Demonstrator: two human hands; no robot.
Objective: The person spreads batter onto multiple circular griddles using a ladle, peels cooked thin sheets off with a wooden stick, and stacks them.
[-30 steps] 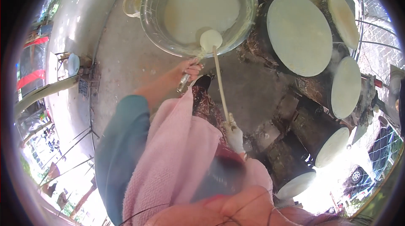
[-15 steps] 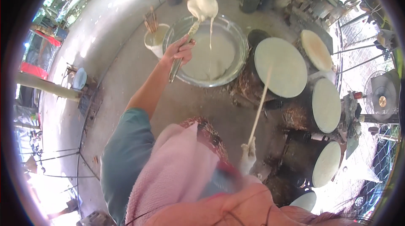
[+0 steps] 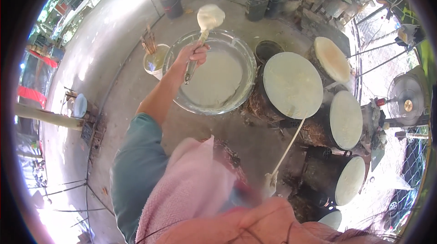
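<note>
A person's left hand [image 3: 195,56], fingers wrapped around the handle of one ladle [image 3: 210,16], lifts its white-coated bowl toward 1 o'clock, over the far rim of a single wide metal basin [image 3: 219,110] holding white liquid. The right hand [image 3: 271,183], pale-gloved and partly blurred, grips one thin stick [image 3: 290,144] that slants toward 1 o'clock; its tip meets the 5 o'clock edge of a large white round [image 3: 292,84] atop a drum, though whether it touches cannot be told. That round stands at the basin's 3 o'clock, the nearest of five close by: the others sit from it at 2 o'clock, a browner round [image 3: 332,59], then at 4, at 5 and, partly hidden, between 5 and 6. One dark pot [image 3: 268,51] fills the gap at the basin's 2 o'clock, leaving little room on that side. Just off the rim, between 9 and 10 o'clock, stands one white bucket [image 3: 154,61] with a bundle of brown rods [image 3: 148,43] too bunched to count. Floor [image 3: 127,84] spreads broadly from 7 to 9 o'clock, with a narrower strip between basin and person. Beyond the basin, at least four dark buckets [image 3: 170,5] stand from 11 to 1 o'clock.
</note>
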